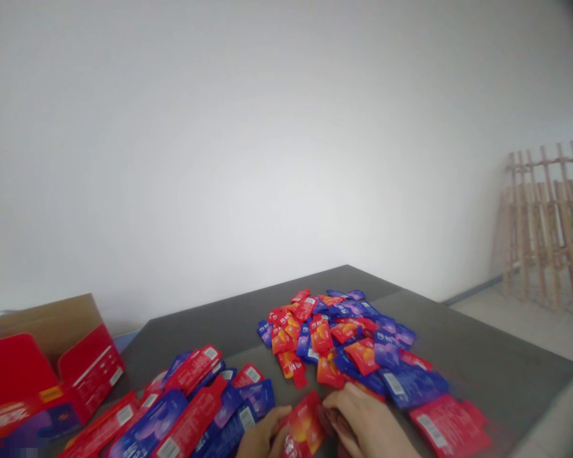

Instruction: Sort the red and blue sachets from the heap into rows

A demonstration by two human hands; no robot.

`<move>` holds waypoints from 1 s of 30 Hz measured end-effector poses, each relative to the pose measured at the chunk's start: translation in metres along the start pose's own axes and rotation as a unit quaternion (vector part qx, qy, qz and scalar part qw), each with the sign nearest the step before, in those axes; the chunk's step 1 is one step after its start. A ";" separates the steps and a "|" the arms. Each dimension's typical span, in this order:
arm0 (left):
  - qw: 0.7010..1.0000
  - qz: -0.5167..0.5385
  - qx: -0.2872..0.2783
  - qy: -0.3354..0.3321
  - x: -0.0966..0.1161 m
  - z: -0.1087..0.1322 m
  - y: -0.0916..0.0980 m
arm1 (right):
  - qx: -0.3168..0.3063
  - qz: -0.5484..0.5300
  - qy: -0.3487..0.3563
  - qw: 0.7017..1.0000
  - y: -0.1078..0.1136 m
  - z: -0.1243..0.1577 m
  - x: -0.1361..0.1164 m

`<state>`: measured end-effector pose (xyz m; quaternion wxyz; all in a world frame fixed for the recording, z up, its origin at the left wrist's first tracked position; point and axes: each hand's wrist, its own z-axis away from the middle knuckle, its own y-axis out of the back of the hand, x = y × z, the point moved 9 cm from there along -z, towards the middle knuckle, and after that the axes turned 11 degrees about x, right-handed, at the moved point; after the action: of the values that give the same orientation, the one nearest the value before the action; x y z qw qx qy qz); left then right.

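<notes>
Low in the head view, my left hand (263, 435) and my right hand (363, 425) hold a red pouch (305, 425) with an orange fruit print between them. The fingers of both are closed on its sides. Just beyond them spreads a pile of red and blue pouches (321, 332). One blue pouch (413, 385) and a red pouch (451, 426) with a white label lie right of my right hand. Left of my left hand, more red and blue pouches (191, 407) overlap one another. The bottom edge of the view cuts off part of both hands.
An open red cardboard box (21, 375), its flaps raised, stands at the far left. The dark table (501, 375) has its far corner near a white wall (286, 140). Wooden racks (549, 222) lean on the wall at the right, beyond the table's edge.
</notes>
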<state>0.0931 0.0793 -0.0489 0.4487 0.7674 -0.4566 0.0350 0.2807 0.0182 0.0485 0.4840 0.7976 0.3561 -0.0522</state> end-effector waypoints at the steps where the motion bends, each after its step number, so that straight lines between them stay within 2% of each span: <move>1: 1.000 -0.018 0.002 -0.010 0.001 0.000 0.000 | -0.023 0.017 -0.001 1.000 -0.012 0.000 0.000; 3: 0.997 -0.058 0.013 -0.039 0.004 0.002 0.002 | -0.062 0.058 -0.005 0.996 -0.036 -0.001 0.003; 6: 0.992 -0.102 0.007 -0.077 0.007 0.007 0.004 | -0.076 0.112 -0.033 0.990 -0.058 -0.004 0.012; 9: 0.985 -0.126 -0.069 -0.098 0.009 0.008 -0.005 | -0.083 0.159 -0.047 0.983 -0.071 -0.005 0.017; 11: 0.979 -0.126 -0.130 -0.092 0.011 0.006 -0.013 | -0.102 0.183 -0.018 0.978 -0.085 -0.006 0.010; 13: 0.975 -0.122 -0.166 -0.083 0.012 0.004 -0.019 | -0.120 0.192 0.034 0.973 -0.103 -0.009 -0.004; 15: 0.973 -0.128 -0.173 -0.087 0.012 0.003 -0.022 | -0.127 0.192 0.075 0.970 -0.119 -0.012 -0.019; 17: 0.970 -0.149 -0.155 -0.112 0.010 0.004 -0.024 | -0.122 0.185 0.093 0.971 -0.128 -0.016 -0.029; 20: 0.959 -0.194 -0.108 -0.177 0.006 0.008 -0.024 | -0.098 0.178 0.077 0.976 -0.119 -0.024 -0.026; 24: 0.929 -0.265 -0.055 -0.254 0.004 0.014 -0.024 | -0.052 0.213 -0.038 0.975 -0.078 -0.035 0.016; 26: 0.915 -0.298 -0.042 -0.270 0.004 0.013 -0.024 | -0.045 0.219 -0.072 0.972 -0.068 -0.038 0.030; 28: 0.910 -0.310 -0.037 -0.273 0.005 0.010 -0.023 | -0.047 0.211 -0.066 0.974 -0.072 -0.042 0.026; 30: 0.914 -0.308 -0.031 -0.262 0.004 0.007 -0.018 | -0.057 0.195 -0.037 0.978 -0.089 -0.045 0.010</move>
<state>0.1067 0.0747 -0.0630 0.3254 0.8372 -0.2996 -0.3216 0.2206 0.0845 0.0024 0.5424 0.8204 0.1777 0.0340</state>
